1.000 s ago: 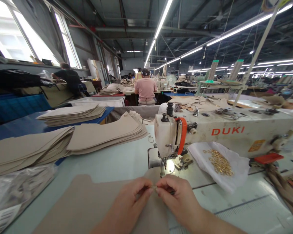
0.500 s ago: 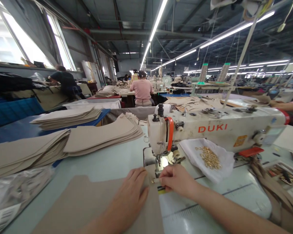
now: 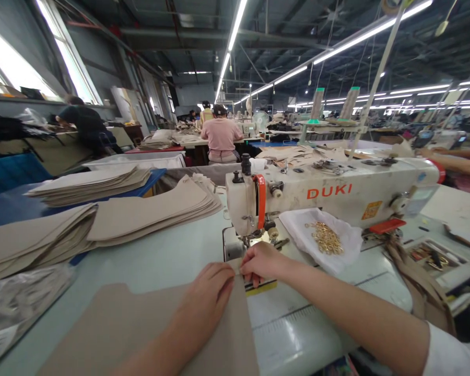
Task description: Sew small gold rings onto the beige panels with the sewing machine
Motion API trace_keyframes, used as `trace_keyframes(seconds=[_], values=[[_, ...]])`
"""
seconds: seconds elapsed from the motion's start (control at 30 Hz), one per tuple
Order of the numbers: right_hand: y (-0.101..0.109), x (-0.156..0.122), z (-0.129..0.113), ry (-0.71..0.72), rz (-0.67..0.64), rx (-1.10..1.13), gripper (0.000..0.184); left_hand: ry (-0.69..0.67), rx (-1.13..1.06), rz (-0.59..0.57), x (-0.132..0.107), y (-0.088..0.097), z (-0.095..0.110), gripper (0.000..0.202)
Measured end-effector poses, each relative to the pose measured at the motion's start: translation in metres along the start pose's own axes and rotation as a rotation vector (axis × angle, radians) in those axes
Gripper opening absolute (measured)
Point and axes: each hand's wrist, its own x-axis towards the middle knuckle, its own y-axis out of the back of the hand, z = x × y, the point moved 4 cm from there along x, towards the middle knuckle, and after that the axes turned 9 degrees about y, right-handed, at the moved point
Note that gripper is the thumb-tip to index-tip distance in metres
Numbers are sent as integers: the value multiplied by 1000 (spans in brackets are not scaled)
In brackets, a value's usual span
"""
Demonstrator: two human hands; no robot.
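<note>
**Two hands hold a beige panel at a DUKI sewing machine**

The left hand (image 3: 209,297) lies flat, its grip released, palm down on the top end of a beige panel (image 3: 141,329) spread on the pale worktop (image 3: 160,256). At its 1 o'clock, the right hand (image 3: 263,262) has its grip pinched shut on the panel's top corner, directly below the needle end of a white sewing machine (image 3: 376,188). The fingers hide anything else they may hold. A yellow and black strip (image 3: 262,286) shows under that hand.

Red letters on the machine's arm read "DUKI". An orange sticker (image 3: 371,210) beside them is too small to read.

At 2 o'clock from the hands, a white cloth (image 3: 344,245) carries a heap of gold rings (image 3: 325,237). At 10 o'clock, stacks of beige panels (image 3: 152,209) crowd the worktop. A crumpled plastic bag (image 3: 19,303) lies at 9 o'clock. Far off at 12 o'clock, a person in a pink shirt (image 3: 221,137) sits facing away. At 3 o'clock, another person's arm (image 3: 454,163) rests on a neighbouring worktop.
</note>
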Motion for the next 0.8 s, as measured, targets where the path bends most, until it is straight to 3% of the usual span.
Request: trace_keyframes(seconds=[0.23,0.5,0.63,0.73,0.8], values=[[3,-1,-7,-17,-40,-53,23,-158,29,90,12,-2,11,27],[2,2,-5,55,-60,-166,20,-167,70,71,15,-4,13,24],[6,-7,-7,201,30,-328,13,-127,94,22,18,-6,11,22],[10,-23,-7,393,145,-497,11,-110,90,17,19,-6,10,20],[10,-33,-4,514,155,-580,13,-106,73,36,18,-5,11,19]])
